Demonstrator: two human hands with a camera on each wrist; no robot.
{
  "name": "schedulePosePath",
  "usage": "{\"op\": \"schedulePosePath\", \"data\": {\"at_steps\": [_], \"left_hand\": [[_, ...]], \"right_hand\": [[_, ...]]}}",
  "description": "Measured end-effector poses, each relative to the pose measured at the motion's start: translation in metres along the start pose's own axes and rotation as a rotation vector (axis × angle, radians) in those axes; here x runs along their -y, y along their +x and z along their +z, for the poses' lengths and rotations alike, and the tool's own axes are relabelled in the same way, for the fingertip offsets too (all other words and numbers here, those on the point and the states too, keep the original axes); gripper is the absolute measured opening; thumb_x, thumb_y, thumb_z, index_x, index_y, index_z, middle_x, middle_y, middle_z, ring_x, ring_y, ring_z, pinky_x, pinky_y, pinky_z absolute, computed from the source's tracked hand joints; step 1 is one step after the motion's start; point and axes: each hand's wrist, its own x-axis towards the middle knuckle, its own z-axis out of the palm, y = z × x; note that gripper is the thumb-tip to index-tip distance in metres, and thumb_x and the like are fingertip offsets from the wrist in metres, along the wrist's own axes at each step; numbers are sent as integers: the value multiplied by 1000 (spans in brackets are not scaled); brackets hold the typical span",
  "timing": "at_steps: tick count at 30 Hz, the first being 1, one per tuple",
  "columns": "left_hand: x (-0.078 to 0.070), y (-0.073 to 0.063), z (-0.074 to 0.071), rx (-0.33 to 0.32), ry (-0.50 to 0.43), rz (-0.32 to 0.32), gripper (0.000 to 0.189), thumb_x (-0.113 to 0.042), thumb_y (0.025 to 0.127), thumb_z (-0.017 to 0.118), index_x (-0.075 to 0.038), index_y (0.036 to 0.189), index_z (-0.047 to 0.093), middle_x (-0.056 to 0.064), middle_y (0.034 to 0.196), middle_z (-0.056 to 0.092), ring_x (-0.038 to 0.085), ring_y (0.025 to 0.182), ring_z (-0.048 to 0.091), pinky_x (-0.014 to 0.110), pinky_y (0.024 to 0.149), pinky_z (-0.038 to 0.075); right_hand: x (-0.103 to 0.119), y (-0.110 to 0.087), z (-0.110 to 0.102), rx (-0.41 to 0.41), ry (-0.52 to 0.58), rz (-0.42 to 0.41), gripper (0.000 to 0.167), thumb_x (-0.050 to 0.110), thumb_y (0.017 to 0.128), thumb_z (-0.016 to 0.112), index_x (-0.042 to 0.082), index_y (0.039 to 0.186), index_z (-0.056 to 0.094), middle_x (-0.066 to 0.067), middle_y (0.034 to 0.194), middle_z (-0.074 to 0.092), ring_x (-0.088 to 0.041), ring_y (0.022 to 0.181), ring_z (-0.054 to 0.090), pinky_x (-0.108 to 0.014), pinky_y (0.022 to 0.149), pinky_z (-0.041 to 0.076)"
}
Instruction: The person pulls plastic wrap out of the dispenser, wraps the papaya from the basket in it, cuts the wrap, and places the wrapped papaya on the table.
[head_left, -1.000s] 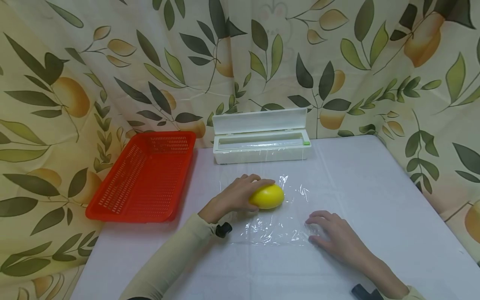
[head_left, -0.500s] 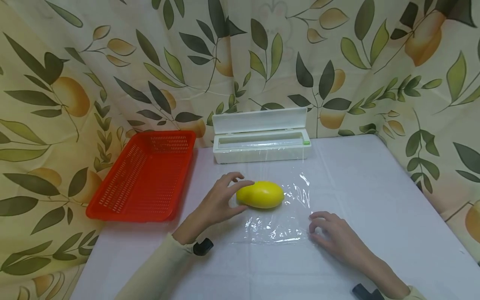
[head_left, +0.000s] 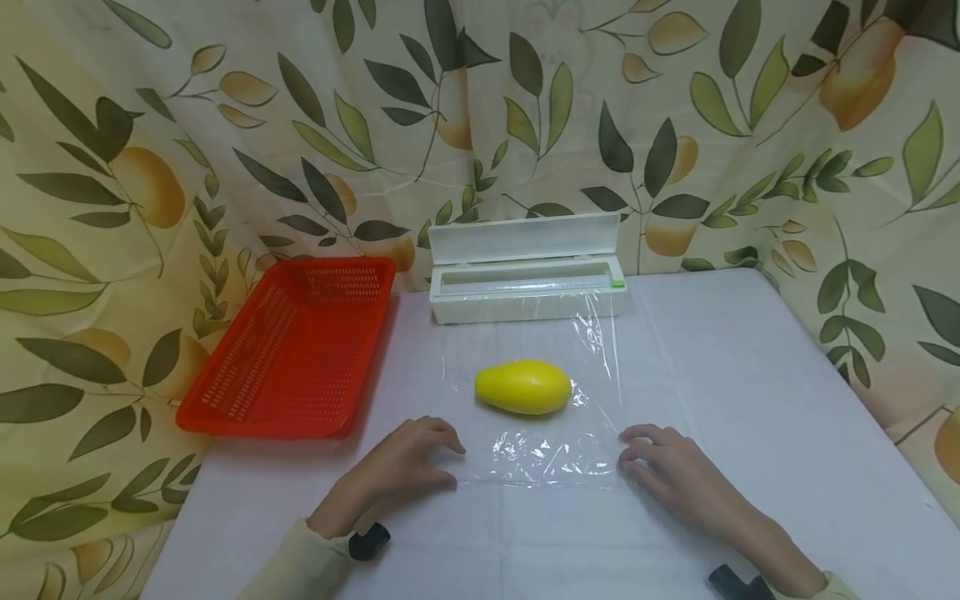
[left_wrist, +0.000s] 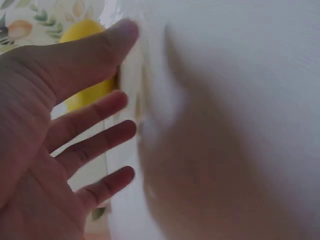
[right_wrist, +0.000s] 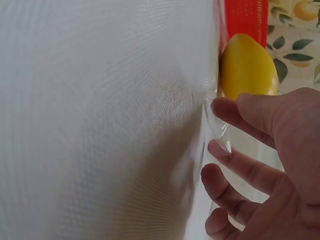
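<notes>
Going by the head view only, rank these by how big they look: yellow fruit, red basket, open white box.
Largest to smallest:
1. Red basket
2. Open white box
3. Yellow fruit, clearly smallest

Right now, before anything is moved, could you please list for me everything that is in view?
yellow fruit-like item: 1, yellow, lying on the film
transparent film: 1 sheet, colourless, spread on the table before the box
white box: 1, white, lid raised, at the table's back
film roll: 1, whitish, inside the box
small green part: 1, green, box's right end
red basket: 1, red, left side
covered table: 1, white, beneath everything
patterned cloth: cream with leaves and fruit, behind and at both sides; panel count unclear
sleeves: 2, cream, on the forearms
wrist devices: 2, black, one per wrist
left grip: 1, bare, by the film's near left corner
right grip: 1, bare, by its near right corner
</notes>
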Motion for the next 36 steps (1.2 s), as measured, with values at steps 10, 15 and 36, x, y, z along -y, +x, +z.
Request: {"op": "schedulePosePath", "data": {"at_steps": [10,15,36], "left_hand": [[2,-10,3,57,31,-34,32,-27,75,94,-23,103,79,-3,127,64,17,122,53,46,105,44],[3,-12,3,50,29,-19,17,-19,79,89,-21,93,79,-2,129,65,20,124,54,48,105,44],[3,-15,0,30,-23,-22,11,-8,89,78,-19,86,78,-1,123,70,20,118,60,47,103,47]], "right_hand": [[-4,-4,-1,77,-23,-18,30,35,73,92,40,94,72,-1,130,63,-27,108,60,-48,86,49],[-6,-5,-2,74,-46,-49,29,26,75,91,39,93,73,-2,131,63,-27,106,60,-47,84,49],[-5,-1,1,-20,-34,-42,30,12,80,86,39,84,72,-2,123,68,-32,108,64,-56,88,50]]}}
